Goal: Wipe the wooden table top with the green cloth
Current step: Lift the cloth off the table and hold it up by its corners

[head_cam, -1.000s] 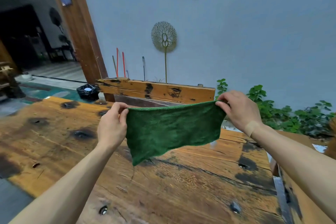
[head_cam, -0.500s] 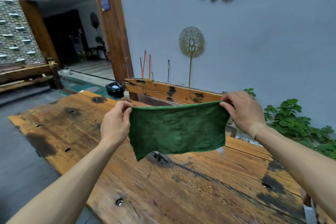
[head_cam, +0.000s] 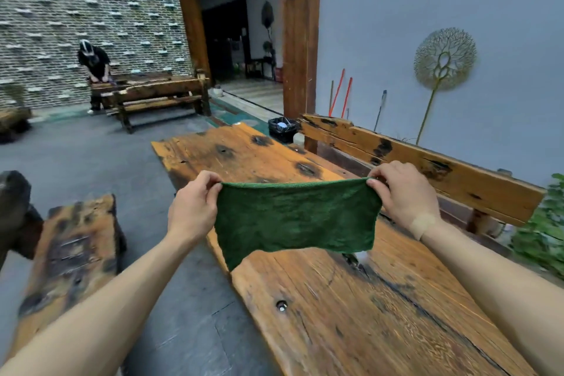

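The green cloth (head_cam: 294, 217) is hanging stretched in the air between the two grips, above the wooden bench (head_cam: 351, 299) and not touching it. The left hand (head_cam: 193, 207) is pinching its upper left corner; the right hand (head_cam: 403, 197) is pinching the upper right one. Beyond the right grip a worn backrest plank (head_cam: 427, 159) is running along the wall, and left of the left grip a scorched wooden seat (head_cam: 73, 250) is standing on the floor.

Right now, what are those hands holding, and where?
The green cloth, pinched at its top corners: left hand one corner, right hand the other.
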`<state>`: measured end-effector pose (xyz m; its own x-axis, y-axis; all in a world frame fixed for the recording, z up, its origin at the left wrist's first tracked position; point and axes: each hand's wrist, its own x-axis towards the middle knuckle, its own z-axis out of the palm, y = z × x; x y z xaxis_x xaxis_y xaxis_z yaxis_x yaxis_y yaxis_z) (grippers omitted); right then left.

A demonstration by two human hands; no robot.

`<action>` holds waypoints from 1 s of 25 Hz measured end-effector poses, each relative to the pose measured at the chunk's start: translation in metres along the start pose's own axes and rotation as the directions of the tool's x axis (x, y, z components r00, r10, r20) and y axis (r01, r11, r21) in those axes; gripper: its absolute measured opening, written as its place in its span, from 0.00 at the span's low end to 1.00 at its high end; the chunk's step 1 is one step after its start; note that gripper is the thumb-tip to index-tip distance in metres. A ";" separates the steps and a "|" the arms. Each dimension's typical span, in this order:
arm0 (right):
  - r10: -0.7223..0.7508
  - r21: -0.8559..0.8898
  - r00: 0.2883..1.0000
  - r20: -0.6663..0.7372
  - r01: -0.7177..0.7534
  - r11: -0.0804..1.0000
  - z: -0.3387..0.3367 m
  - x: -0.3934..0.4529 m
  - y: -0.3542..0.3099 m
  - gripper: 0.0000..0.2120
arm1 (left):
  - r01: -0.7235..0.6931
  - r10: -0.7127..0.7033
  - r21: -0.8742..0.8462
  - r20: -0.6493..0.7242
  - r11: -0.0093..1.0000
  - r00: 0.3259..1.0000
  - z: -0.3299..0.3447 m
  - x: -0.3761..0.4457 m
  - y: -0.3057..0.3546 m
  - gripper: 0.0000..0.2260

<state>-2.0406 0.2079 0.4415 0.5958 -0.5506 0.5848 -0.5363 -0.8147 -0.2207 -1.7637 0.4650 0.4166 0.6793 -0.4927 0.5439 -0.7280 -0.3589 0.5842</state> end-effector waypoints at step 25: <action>-0.178 0.165 0.963 0.201 0.145 0.975 0.306 0.201 -0.255 0.07 | 0.228 -0.211 0.216 -0.100 0.949 0.972 -0.079 0.146 -0.335 0.03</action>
<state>-1.6012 0.2490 0.3762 0.7895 -0.4222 0.4456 -0.3376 -0.9049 -0.2592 -1.4136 0.5761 0.3482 0.8235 -0.3239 0.4658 -0.5559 -0.6244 0.5487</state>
